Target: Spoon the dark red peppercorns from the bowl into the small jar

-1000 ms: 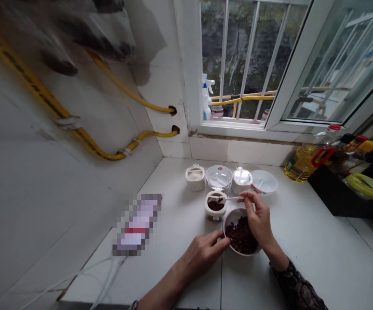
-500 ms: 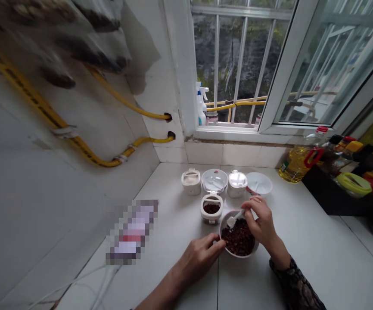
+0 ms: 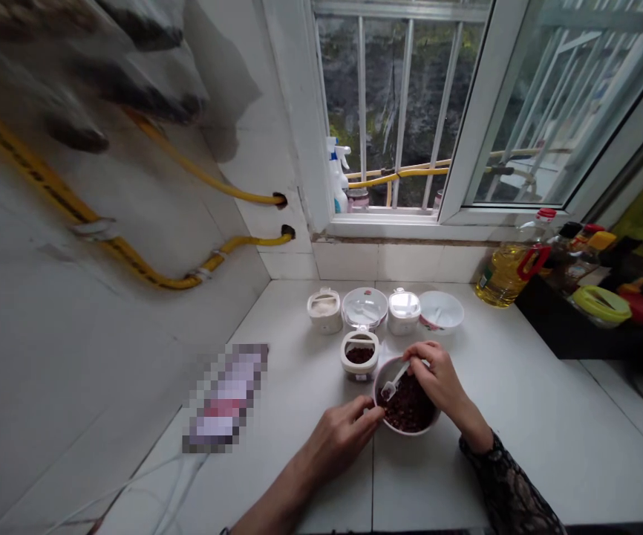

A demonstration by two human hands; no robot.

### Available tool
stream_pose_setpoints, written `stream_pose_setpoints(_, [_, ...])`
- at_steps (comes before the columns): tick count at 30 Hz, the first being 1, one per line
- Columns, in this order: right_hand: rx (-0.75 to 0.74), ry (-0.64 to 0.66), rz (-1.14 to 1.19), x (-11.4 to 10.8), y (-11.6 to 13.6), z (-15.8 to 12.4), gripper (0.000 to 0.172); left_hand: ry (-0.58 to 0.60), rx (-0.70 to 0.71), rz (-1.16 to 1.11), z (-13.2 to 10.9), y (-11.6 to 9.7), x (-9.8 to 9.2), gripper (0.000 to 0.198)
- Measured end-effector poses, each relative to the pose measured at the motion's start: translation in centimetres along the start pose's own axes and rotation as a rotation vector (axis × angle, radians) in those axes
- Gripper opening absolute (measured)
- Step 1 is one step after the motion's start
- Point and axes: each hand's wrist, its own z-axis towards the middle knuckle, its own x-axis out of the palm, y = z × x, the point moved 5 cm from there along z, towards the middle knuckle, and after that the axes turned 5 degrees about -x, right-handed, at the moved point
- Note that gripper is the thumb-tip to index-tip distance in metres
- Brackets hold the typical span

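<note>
Thumb and fingers of my left hand (image 3: pixel 339 432) are closed on the left rim of a bowl (image 3: pixel 413 433). Inside the bowl lie dark red, dried flakes (image 3: pixel 410 410), possibly chili. From the right, my right hand (image 3: pixel 437 380) pinches the handle of a small white spoon (image 3: pixel 389 390). The spoon's head is tilted down at the left inner side of the bowl, with some dark bits on it. Just behind the bowl stands a seasoning jar (image 3: pixel 359 370) with similar dark red contents showing through its lid.
Two more seasoning jars (image 3: pixel 324 312) (image 3: pixel 405 312) stand behind, beside a clear-lidded bowl (image 3: pixel 364 308) and a white bowl (image 3: pixel 441 312). An oil bottle (image 3: pixel 503 275) and a black condiment rack (image 3: pixel 549 316) are at right. A blurred-out object (image 3: pixel 226 397) with cables lies left.
The spoon's head has turned and moved slightly left and down, and dark bits now show on it. My left hand stays on the bowl's rim. The whole view has shifted a little.
</note>
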Motion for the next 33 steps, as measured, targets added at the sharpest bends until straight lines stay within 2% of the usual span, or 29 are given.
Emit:
stream_pose_setpoints(7, [0.280, -0.023, 0.281, -0.2, -1.3, -0.1, 0.018, -0.026, 0.017, 0.031, 0.1, -0.2, -0.2, 0.019])
stream_pose_setpoints(18, [0.366, -0.079, 0.379, -0.3, -2.0, -0.1, 0.017, -0.014, 0.008, 0.009, 0.0, -0.1, -0.1, 0.017])
stream_pose_setpoints(21, [0.334, -0.089, 0.331, -0.5, -1.9, -0.1, 0.016, -0.013, 0.011, 0.006, 0.1, -0.2, -0.2, 0.017])
stream_pose_setpoints(28, [0.047, -0.101, 0.011, -0.9, -0.3, 0.1, 0.019, -0.014, 0.006, 0.020, 0.4, -0.3, -0.4, 0.017])
stream_pose_setpoints(33, [0.035, -0.105, -0.027, -0.8, -0.6, 0.1, 0.021, -0.027, 0.011, 0.009, 0.4, -0.3, -0.4, 0.016])
